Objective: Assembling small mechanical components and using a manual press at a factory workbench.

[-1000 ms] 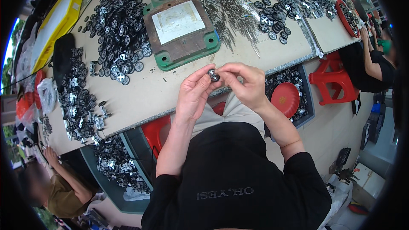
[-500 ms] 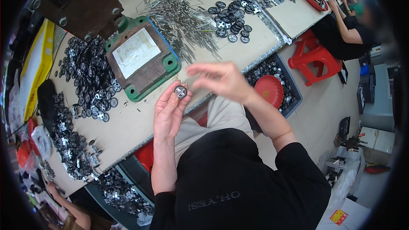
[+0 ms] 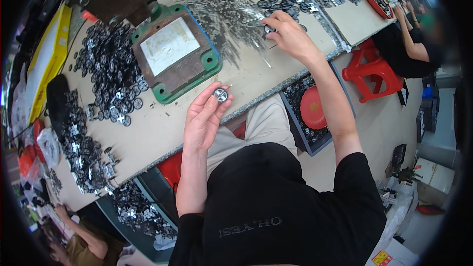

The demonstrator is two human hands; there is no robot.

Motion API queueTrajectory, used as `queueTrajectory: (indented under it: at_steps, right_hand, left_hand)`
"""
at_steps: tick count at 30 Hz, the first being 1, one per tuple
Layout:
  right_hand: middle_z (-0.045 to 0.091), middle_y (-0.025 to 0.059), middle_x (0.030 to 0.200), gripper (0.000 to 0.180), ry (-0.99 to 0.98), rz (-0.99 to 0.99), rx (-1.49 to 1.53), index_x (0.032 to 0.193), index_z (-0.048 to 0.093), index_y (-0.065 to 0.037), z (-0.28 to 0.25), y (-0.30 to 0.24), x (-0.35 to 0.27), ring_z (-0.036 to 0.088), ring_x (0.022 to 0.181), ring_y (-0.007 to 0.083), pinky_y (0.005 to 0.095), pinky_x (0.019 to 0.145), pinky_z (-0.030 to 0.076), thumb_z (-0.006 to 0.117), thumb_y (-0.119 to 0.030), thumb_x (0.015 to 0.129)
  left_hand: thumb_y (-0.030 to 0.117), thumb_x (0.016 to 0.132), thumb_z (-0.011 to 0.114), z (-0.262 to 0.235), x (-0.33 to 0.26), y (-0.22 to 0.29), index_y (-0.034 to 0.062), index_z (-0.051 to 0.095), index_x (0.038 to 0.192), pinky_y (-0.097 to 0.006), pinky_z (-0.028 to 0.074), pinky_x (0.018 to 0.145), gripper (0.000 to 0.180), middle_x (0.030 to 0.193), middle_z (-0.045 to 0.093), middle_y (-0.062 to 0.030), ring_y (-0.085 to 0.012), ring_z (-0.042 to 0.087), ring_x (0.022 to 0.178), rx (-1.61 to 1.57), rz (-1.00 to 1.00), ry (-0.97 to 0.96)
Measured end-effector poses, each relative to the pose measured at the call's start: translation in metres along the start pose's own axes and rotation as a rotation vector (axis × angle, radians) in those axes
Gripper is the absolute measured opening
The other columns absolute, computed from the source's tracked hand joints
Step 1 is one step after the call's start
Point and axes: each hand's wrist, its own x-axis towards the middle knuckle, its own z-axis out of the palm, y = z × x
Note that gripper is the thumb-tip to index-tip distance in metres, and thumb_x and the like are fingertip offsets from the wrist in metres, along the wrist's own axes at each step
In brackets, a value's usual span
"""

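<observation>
The left hand pinches a spoked wheel just above the worktable's near edge; the right hand reaches out, fingertips at another wheel beside the small wheel pile — whether they grasp it, I cannot tell. Across the pale worktable, with its speckled edge, lie scattered metal rods, a green press base and a larger wheel heap. Beyond stands a yellow tray — and rightward, over pale floor, a grey bin, a red stool and a seated co-worker
</observation>
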Motion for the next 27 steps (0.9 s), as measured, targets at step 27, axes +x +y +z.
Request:
queueTrajectory:
  at_steps: [27]
  right_hand:
    - [0.066,0.0174,0.089,0.034,0.008,0.483,0.082,0.102,0.064,0.000,-0.022,0.089,0.021,0.063,0.087,0.0293,0.0342,0.080,0.048,0.065,-0.023,0.076]
  left_hand:
    - [0.005,0.089,0.053,0.002,0.000,-0.001,-0.0035,0.050,0.118,-0.031,0.051,0.085,0.031,0.111,0.057,-0.0166,-0.0244,0.060,0.097,0.067,0.015,0.041]
